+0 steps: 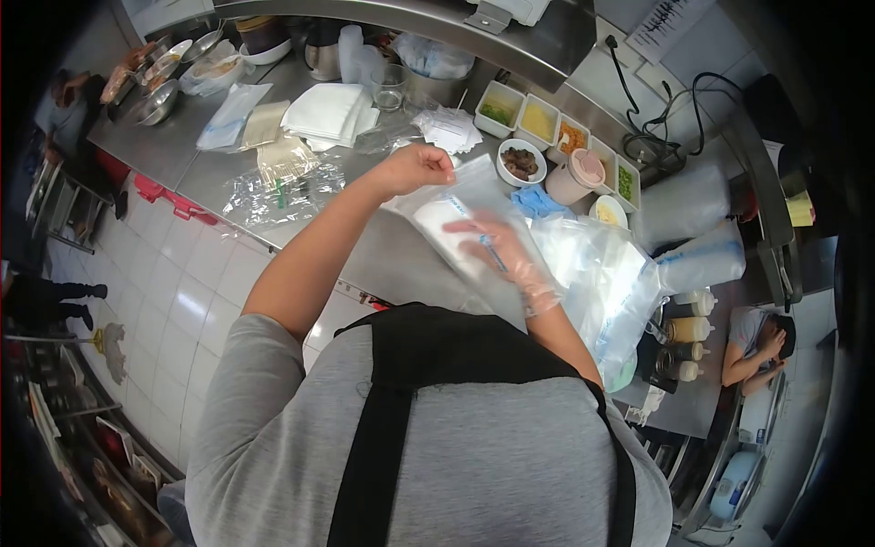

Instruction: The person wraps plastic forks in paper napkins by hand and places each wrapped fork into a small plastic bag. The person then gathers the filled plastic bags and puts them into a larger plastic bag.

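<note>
Far left of the steel surface (210,178): metal bowls (157,102) and dishes, then a flat packet (230,114) and a stack of white napkins (326,111). Nearer the front edge lies a crumpled clear film (273,193) with a bundle of wooden sticks (284,157) on it.

Left hand (415,167): bare, raised over the surface, fingers pressed together into a fist that pinches the top edge of a clear plastic bag (474,214). The bag hangs tilted between the two hands, just above the surface; something white shows inside it.

Right hand (501,251): wears a thin clear glove, fingers spread flat against the lower face of the same bag. Blurred, so the exact contact cannot be told.

Behind the bag: a white bowl of dark pieces (520,162), a row of small tubs (558,135) with green, yellow and orange contents, and a pink-lidded cup (576,175). A blue cloth (538,202) lies just beside the bowl.

Right of the hands: a loose heap of larger clear bags (606,283), then rolled white sleeves (702,260). Lidded bottles (690,328) stand further right. Another person (761,342) sits at the far right edge.
</note>
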{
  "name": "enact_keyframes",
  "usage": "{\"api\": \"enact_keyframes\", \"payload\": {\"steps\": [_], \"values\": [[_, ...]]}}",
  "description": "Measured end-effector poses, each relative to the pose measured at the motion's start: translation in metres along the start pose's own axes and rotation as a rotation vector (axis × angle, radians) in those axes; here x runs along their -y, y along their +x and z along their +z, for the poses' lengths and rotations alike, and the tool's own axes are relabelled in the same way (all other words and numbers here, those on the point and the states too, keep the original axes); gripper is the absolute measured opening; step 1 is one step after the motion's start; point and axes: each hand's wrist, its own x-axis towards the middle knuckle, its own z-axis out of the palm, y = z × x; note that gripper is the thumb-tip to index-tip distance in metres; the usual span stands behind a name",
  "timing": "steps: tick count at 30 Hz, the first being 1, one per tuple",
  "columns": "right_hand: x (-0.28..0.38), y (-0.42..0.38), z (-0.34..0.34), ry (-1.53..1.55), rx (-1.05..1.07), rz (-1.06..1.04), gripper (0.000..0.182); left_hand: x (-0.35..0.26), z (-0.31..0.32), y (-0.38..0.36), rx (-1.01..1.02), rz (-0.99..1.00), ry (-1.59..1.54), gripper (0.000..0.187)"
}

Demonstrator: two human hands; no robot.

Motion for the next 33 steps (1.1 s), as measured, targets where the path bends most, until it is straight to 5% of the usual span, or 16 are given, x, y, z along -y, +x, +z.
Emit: {"api": "enact_keyframes", "payload": {"steps": [1,3,5,13,19,23,25,28,31,33], "values": [[-0.015,0.006,0.018,0.844,-0.073,0.401,0.033,0.001,-0.003,0.001,-0.016,0.012,0.001,0.018],[-0.028,0.008,0.025,0.408,-0.01,0.228,0.034,-0.008,0.002,-0.012,-0.21,-0.039,0.547,0.024],[-0.032,0.012,0.033,0.073,-0.014,0.056,0.035,-0.008,-0.002,-0.018,-0.311,-0.057,0.77,0.031],[-0.059,0.006,0.043,0.269,0.088,0.25,0.032,0.083,-0.019,-0.001,0.043,-0.179,0.062,0.027],[-0.049,0.003,0.04,0.095,0.172,0.19,0.037,0.086,-0.014,-0.006,-0.121,-0.278,-0.358,0.02],[-0.058,0.008,0.049,0.049,0.127,-0.057,0.042,0.074,-0.018,-0.013,0.057,-0.275,-0.302,0.014],[-0.055,0.012,0.044,0.107,0.199,-0.055,0.045,0.082,-0.021,-0.012,0.191,-0.21,-0.151,0.013],[-0.044,0.014,0.044,0.133,0.247,0.073,0.052,0.087,-0.028,-0.012,0.057,-0.132,-0.228,0.018],[-0.054,0.012,0.051,0.234,0.234,0.193,0.053,0.077,-0.026,-0.019,0.029,-0.259,-0.343,0.018],[-0.052,0.011,0.054,0.182,0.206,0.158,0.053,0.079,-0.022,-0.02,0.141,-0.199,-0.16,0.017]]}}
